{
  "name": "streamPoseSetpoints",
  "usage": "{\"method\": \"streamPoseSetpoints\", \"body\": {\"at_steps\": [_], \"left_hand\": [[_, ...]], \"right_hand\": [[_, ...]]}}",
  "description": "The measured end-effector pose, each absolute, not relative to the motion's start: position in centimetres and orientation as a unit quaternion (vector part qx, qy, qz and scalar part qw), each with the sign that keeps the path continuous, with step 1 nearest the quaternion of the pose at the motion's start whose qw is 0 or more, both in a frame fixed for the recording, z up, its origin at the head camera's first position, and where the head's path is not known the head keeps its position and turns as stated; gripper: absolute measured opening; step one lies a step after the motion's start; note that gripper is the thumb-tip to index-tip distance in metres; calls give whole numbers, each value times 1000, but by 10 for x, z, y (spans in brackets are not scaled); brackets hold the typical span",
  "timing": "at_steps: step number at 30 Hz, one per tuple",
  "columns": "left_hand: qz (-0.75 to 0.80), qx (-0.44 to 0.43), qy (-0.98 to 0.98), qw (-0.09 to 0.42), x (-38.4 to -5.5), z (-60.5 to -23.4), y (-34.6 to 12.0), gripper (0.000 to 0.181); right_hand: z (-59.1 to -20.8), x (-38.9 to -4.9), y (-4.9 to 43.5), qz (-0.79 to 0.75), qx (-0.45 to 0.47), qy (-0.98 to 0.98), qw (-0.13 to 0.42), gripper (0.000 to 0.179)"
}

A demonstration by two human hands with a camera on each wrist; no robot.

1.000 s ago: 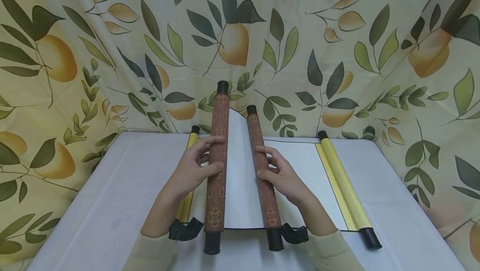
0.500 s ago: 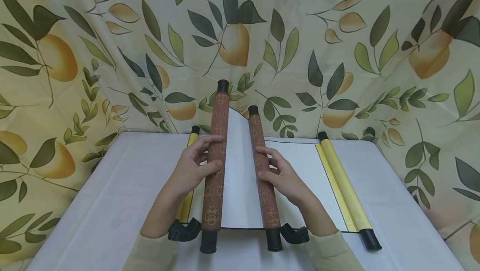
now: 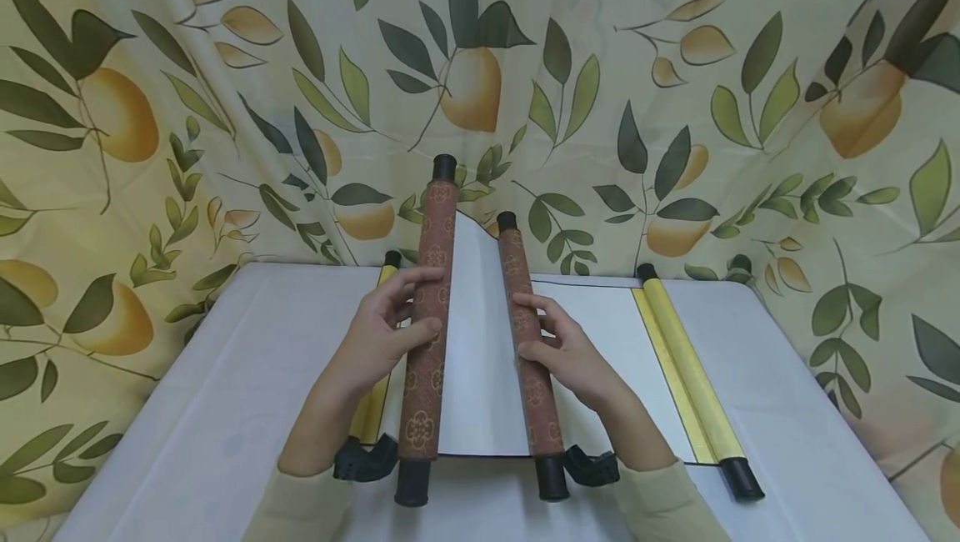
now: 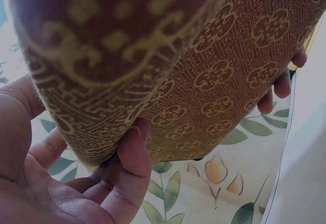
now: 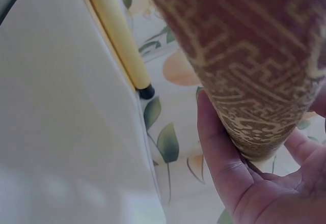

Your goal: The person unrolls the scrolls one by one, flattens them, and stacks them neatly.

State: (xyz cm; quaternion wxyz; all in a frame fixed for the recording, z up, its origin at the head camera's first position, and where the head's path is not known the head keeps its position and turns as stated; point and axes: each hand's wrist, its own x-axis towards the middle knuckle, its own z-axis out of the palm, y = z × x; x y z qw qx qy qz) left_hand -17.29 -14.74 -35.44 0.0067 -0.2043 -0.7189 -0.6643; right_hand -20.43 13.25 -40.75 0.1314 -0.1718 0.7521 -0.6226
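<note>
A scroll with red-brown patterned brocade is held partly unrolled above the table, its white sheet (image 3: 480, 358) spanning two rolls. My left hand (image 3: 382, 329) grips the left roll (image 3: 425, 350), fingers over it and thumb against its near side. The right hand (image 3: 566, 350) curls round the thinner, shorter-looking right roll (image 3: 534, 383). Both rolls end in black knobs and lean apart toward the bottom. In the left wrist view, brocade backing (image 4: 219, 81) stretches away from the left roll, with fingertips of the other hand at its far edge. The right wrist view shows the right roll (image 5: 254, 81) between fingers and thumb.
Beneath lies a white sheet (image 3: 600, 342) with yellow borders and yellow rollers; the right roller (image 3: 693, 367) is in full view, the left roller (image 3: 371, 409) is partly covered by my arm. A white-topped table (image 3: 255, 358) supports it. Fruit-patterned cloth (image 3: 570, 108) hangs behind.
My left hand and the left roll have shifted slightly left, widening the white strip between the rolls. The right hand has barely moved.
</note>
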Motion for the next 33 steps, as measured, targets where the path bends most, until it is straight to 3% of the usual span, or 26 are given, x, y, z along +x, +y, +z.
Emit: {"method": "streamPoseSetpoints", "body": {"at_steps": [33], "left_hand": [[-679, -195, -708, 17, -171, -351, -156, 55]], "right_hand": [[-408, -206, 133, -618, -179, 751, 146, 64]]}}
